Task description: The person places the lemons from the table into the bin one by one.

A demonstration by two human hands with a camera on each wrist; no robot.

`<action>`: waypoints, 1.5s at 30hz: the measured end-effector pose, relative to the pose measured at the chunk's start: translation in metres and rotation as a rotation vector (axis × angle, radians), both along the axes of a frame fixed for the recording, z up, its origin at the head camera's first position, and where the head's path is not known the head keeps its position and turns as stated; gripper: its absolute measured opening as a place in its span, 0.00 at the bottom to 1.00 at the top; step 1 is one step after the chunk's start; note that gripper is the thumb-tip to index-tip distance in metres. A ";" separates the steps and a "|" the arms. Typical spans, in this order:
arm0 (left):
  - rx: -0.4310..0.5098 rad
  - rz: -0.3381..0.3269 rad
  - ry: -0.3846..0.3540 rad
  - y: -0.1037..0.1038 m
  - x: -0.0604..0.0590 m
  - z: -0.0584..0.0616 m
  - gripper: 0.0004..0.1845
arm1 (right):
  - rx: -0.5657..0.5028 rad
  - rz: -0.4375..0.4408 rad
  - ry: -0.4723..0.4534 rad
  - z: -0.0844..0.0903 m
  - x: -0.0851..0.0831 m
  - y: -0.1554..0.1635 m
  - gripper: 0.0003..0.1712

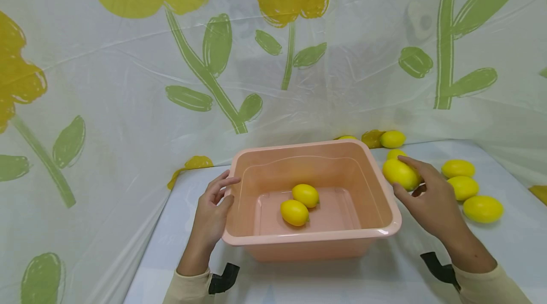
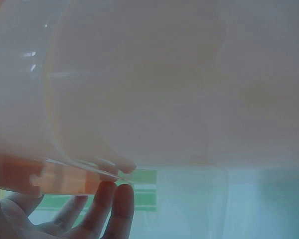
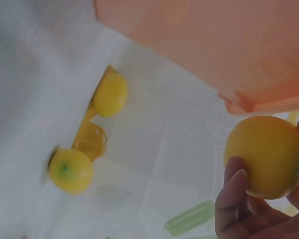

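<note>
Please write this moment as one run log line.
left hand: on tub rim | right hand: holds lemon beside tub | tub: two lemons

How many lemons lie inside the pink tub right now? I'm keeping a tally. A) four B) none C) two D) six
C: the head view shows two lemons side by side on the floor of the pink tub, while the right hand holds another lemon outside the rim.

Head view looks down from above — both wrist views sit close under the basin (image 1: 316,242).
</note>
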State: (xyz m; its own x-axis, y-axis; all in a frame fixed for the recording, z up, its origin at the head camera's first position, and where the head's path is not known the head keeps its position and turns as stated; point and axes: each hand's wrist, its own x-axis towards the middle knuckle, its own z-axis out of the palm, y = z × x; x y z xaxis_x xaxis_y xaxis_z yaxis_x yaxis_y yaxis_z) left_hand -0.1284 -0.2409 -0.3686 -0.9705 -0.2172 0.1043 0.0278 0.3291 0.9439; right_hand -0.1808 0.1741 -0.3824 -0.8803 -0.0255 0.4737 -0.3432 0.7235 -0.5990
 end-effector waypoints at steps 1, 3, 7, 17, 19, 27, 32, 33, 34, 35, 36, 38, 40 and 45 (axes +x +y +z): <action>0.000 0.000 0.001 0.000 0.000 0.000 0.19 | -0.004 -0.001 0.005 0.001 0.001 0.000 0.34; -0.002 0.000 0.001 0.000 0.000 0.000 0.19 | -0.011 -0.003 0.010 0.003 0.003 -0.001 0.35; 0.002 -0.003 0.005 0.000 0.000 0.000 0.19 | -0.031 0.011 0.037 0.005 0.006 -0.002 0.36; -0.003 0.003 0.012 0.000 -0.001 -0.001 0.20 | -0.076 0.060 0.144 0.012 0.018 -0.008 0.39; -0.005 0.004 0.013 0.000 -0.001 -0.001 0.20 | -0.074 0.066 0.146 0.014 0.021 -0.010 0.39; -0.003 0.003 0.007 0.000 -0.001 -0.001 0.19 | -0.117 0.186 0.178 0.020 0.033 -0.020 0.44; -0.007 0.004 0.006 0.000 0.000 -0.001 0.19 | -0.090 0.227 0.181 0.022 0.039 -0.025 0.47; -0.009 0.004 0.005 0.000 0.000 -0.001 0.19 | -0.081 0.225 0.183 0.022 0.039 -0.025 0.47; -0.009 0.005 0.004 0.000 0.000 -0.001 0.19 | -0.080 0.227 0.183 0.022 0.040 -0.026 0.47; -0.012 0.006 0.003 0.000 0.000 -0.001 0.19 | -0.079 0.230 0.183 0.022 0.041 -0.026 0.47; -0.015 0.008 0.002 0.000 0.000 -0.001 0.19 | -0.079 0.236 0.184 0.022 0.041 -0.026 0.47; -0.018 0.009 0.005 0.001 0.000 -0.001 0.19 | -0.079 0.257 0.192 0.023 0.042 -0.027 0.47; -0.019 0.009 0.009 0.001 0.000 -0.001 0.19 | -0.083 0.288 0.192 0.024 0.044 -0.028 0.47; -0.012 0.006 0.013 0.001 0.000 -0.001 0.19 | -0.093 0.364 0.209 0.023 0.047 -0.030 0.46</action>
State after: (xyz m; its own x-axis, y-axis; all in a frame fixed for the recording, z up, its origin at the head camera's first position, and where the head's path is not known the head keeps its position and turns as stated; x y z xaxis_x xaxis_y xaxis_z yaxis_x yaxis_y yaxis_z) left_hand -0.1287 -0.2399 -0.3693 -0.9677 -0.2221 0.1195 0.0377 0.3410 0.9393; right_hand -0.1337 0.1438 -0.3592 -0.7064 -0.2657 0.6560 -0.6873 0.4788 -0.5462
